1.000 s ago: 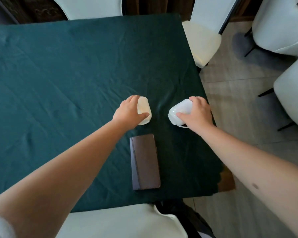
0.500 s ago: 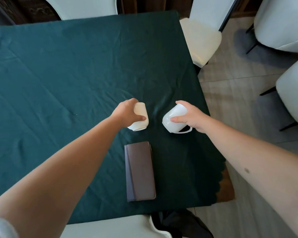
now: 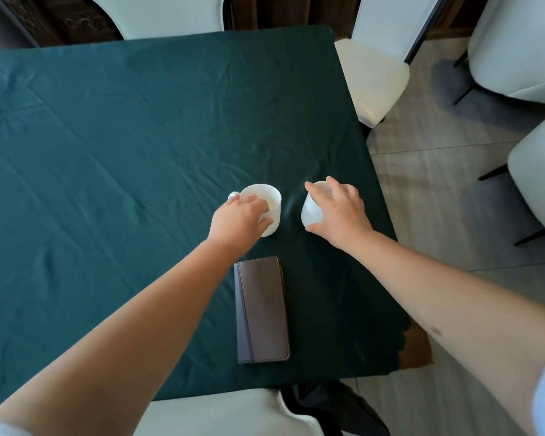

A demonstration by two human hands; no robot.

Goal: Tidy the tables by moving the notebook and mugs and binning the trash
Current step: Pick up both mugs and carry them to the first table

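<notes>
Two white mugs stand on the dark green tablecloth (image 3: 107, 152). The left mug (image 3: 266, 199) is upright with its mouth up, and my left hand (image 3: 238, 220) grips its near side. The right mug (image 3: 312, 209) is mostly covered by my right hand (image 3: 339, 210), whose fingers curl over its top and side. A brown leather notebook (image 3: 261, 309) lies flat on the cloth just in front of the mugs, touched by neither hand.
White chairs stand around the table: one at the near edge (image 3: 217, 413), one at the far right corner (image 3: 375, 70), one at the back (image 3: 167, 14), more to the right (image 3: 538, 171). The table's right edge drops to a tiled floor (image 3: 438, 215).
Both mugs were held tilted in the air with their mouths turned sideways; now they sit upright on the cloth, with both hands still on them.
</notes>
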